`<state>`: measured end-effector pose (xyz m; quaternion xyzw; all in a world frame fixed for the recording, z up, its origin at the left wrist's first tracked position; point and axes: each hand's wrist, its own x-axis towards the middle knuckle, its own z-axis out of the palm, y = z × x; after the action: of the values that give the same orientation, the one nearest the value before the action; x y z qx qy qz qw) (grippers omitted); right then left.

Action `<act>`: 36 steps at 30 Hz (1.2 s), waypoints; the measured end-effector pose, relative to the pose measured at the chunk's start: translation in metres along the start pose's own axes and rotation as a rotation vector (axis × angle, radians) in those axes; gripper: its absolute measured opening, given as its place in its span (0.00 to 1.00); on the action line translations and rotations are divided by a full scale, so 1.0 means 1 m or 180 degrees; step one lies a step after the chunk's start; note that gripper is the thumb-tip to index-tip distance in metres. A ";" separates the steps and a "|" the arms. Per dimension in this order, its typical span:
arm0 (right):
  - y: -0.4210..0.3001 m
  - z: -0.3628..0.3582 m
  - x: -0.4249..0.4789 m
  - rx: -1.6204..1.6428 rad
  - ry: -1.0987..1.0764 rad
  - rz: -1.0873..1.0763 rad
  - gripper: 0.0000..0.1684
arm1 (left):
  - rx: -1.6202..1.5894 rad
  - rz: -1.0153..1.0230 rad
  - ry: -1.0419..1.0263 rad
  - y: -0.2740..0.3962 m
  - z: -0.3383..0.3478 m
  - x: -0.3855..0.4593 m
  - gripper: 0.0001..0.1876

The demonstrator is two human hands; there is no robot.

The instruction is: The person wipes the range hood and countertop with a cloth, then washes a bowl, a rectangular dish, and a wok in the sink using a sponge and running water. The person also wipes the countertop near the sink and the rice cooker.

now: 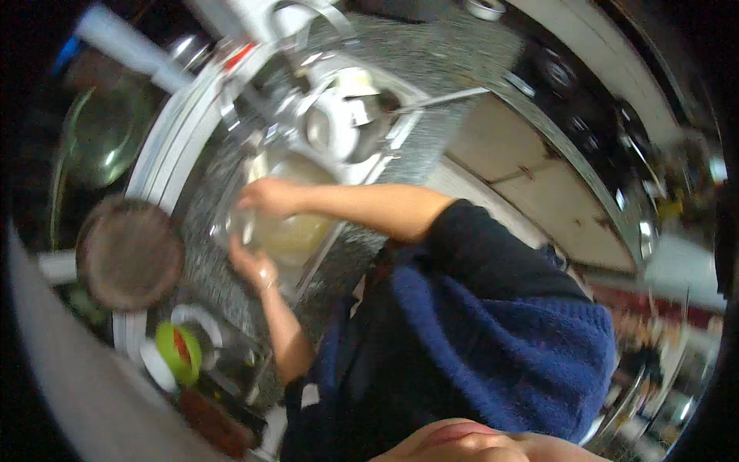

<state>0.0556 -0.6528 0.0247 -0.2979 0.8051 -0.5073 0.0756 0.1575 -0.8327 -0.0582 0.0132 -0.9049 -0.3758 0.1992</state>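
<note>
My right hand [271,196], fingers curled, is over the near basin [294,237] of a metal sink, which has cloudy, yellowish contents. My left hand [254,270] is by the same basin's left side, wet at the wrist, its fingers pointing up towards my right hand. Something pale and clear shows blurred between the two hands; I cannot tell what it is or which hand holds it. Beyond, the other basin holds a white bowl [340,130], a white cup [355,82] and other dishes. A metal faucet [231,110] stands at the sink's back edge.
Speckled stone counter [213,179] surrounds the sink. On the left are a round brown thing [131,254], a green bowl [178,353] and a white one [157,365] beside a dish rack. A long thin handle [444,99] juts over the sink's right edge. A black stove [557,75] stands farther right.
</note>
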 end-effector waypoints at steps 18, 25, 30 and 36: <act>-0.033 -0.223 -0.177 -0.1740 0.0457 -0.0360 0.18 | -0.1949 0.0487 -0.1661 0.200 0.122 0.080 0.19; 0.074 -0.308 -0.279 -0.0910 0.4652 0.1307 0.07 | -0.1842 0.1993 -0.4469 0.428 0.201 0.018 0.23; 0.049 -0.338 -0.401 0.3260 0.3650 0.1173 0.24 | -0.5323 -0.2462 -0.6557 0.486 0.349 -0.024 0.26; 0.024 -0.369 -0.504 0.3339 0.5445 0.0761 0.29 | -0.3591 -0.2439 -0.6320 0.597 0.414 -0.119 0.23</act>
<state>0.2984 -0.0797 0.0876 0.3193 0.2891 -0.8296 -0.3552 0.1884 -0.1043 0.0454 -0.1029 -0.3093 -0.5997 -0.7309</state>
